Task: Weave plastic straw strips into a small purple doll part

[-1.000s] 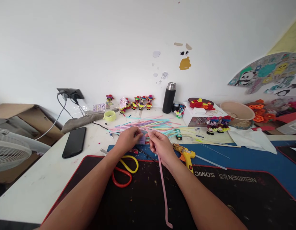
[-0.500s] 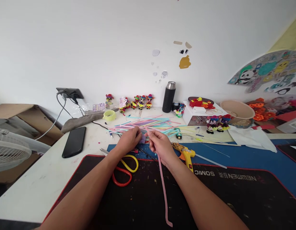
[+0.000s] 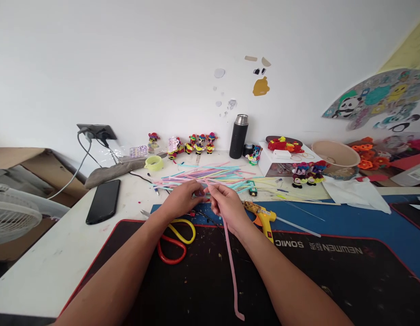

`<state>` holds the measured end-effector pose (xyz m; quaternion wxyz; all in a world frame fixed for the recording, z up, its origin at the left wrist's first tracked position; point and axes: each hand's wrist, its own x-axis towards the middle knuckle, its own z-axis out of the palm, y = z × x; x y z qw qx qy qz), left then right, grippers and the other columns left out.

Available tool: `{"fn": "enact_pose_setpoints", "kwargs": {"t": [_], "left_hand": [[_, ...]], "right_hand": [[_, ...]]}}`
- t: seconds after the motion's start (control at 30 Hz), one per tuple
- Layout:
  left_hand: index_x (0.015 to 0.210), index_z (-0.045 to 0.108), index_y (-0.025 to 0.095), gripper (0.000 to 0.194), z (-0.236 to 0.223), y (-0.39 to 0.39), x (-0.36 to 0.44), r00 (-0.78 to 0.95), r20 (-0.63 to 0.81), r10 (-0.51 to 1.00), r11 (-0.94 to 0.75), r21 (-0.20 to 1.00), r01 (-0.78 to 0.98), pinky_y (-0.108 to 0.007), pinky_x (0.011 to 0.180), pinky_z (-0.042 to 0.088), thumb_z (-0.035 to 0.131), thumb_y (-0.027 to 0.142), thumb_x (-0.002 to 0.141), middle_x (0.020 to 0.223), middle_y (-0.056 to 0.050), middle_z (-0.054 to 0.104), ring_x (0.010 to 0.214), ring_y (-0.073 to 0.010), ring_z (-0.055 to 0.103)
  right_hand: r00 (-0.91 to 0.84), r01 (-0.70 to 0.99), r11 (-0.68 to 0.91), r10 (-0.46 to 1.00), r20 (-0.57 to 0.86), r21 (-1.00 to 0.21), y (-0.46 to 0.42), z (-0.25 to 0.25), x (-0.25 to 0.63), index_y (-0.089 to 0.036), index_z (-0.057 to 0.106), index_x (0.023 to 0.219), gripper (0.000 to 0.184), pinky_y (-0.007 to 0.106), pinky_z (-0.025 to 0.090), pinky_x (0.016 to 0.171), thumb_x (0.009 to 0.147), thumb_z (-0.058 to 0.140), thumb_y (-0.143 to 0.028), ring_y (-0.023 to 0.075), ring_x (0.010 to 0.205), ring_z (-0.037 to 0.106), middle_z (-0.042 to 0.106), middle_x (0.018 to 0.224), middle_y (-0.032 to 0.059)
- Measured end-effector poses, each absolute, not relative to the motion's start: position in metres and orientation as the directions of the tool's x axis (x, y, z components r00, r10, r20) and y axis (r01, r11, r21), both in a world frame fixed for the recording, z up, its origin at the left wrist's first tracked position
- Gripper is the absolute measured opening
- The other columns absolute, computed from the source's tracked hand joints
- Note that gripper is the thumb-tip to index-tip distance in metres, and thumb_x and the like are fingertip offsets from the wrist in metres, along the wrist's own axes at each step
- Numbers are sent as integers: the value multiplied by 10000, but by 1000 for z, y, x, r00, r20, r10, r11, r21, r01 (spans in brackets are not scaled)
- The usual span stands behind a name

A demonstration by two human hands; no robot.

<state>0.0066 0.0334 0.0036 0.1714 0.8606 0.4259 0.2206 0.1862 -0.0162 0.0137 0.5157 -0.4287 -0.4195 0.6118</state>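
Observation:
My right hand (image 3: pixel 226 206) pinches a pink pipe cleaner (image 3: pixel 231 267) near its top end. The long tail of the strip hangs down toward me over the black mat, its lower tip bent to the right. Close beside it, at the tips of the right fingers, my left hand (image 3: pixel 185 199) is curled with its fingers drawn together. What it holds, if anything, is hidden. Right behind both hands lies a loose pile of pastel pipe cleaners (image 3: pixel 213 174). Scissors with one red and one yellow handle (image 3: pixel 194 234) rest under my left wrist.
A yellow hot glue gun (image 3: pixel 267 217) lies right of my right hand. Farther back stand a black flask (image 3: pixel 239 138), several small fuzzy figures (image 3: pixel 200 145) and a white box (image 3: pixel 264 168). A phone (image 3: pixel 103 201) and a fan (image 3: pixel 16 210) are at left.
My left fingers have shifted slightly, and the purple piece seen between the hands is now out of sight. My right hand keeps its pinch on the pink pipe cleaner.

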Motion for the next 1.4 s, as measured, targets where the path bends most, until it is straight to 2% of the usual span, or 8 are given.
{"fn": "enact_pose_setpoints", "kwargs": {"t": [0.3,0.5,0.7,0.83,0.93,1.07,1.2,1.4], "left_hand": [[909,569,214,119,-6,32,10,520,200,830,-545,484,684,-334,716,416,481,259,975,890,-64,657,810,-248,605],[894,504,244,142,-2,34,7,347,176,921,-377,621,687,-323,656,379,432,315,993,756,-13,624,690,-226,572],[679,515,224,504,12,35,4,216,184,959,-276,774,569,-319,636,387,349,534,1041,618,-4,554,609,-190,524],[823,609,183,584,24,25,11,410,37,912,-166,944,285,-287,567,425,429,716,975,685,-31,667,588,-173,594],[1116,581,188,528,28,12,20,583,-92,808,2,988,153,-251,529,461,587,684,936,828,-40,727,606,-168,687],[1365,443,248,708,24,-3,33,679,-254,689,267,960,89,-225,479,494,768,606,847,864,3,702,552,-170,734],[1235,487,210,694,15,-9,45,741,-289,606,377,925,52,-201,401,448,843,578,766,745,23,690,475,-166,701],[932,481,208,484,19,-7,42,765,-293,574,350,932,95,-181,338,261,852,464,756,614,-7,719,324,-73,464]], "right_hand": [[-112,-264,-112,990,-84,-958,-18,13,185,-180,742,855,367,223,229,385,815,735,-545,75,381,422,490,523,-73],[-107,-254,-128,989,-103,-959,-17,14,186,-183,732,847,381,223,233,388,806,741,-561,75,379,422,493,523,-72],[-108,-265,-146,987,-121,-953,-18,15,186,-185,728,843,402,222,245,392,789,756,-582,75,380,422,492,529,-71],[-98,-283,-149,987,-126,-948,-17,14,186,-187,720,834,404,205,248,395,772,772,-584,77,391,441,499,528,-70],[-85,-307,-161,986,-141,-938,-16,14,187,-185,729,845,410,197,247,394,755,791,-580,83,413,459,511,543,-62],[-57,-378,-141,990,-129,-915,-18,17,186,-179,753,846,405,201,228,390,742,819,-565,72,431,389,464,565,-72],[-20,-390,-85,996,-84,-917,-19,20,184,-181,766,819,372,212,291,425,742,834,-539,92,480,408,473,550,-60],[-3,-387,-85,996,-91,-918,-18,22,186,-187,750,830,399,199,212,374,736,833,-566,98,472,447,499,585,-44]]}}
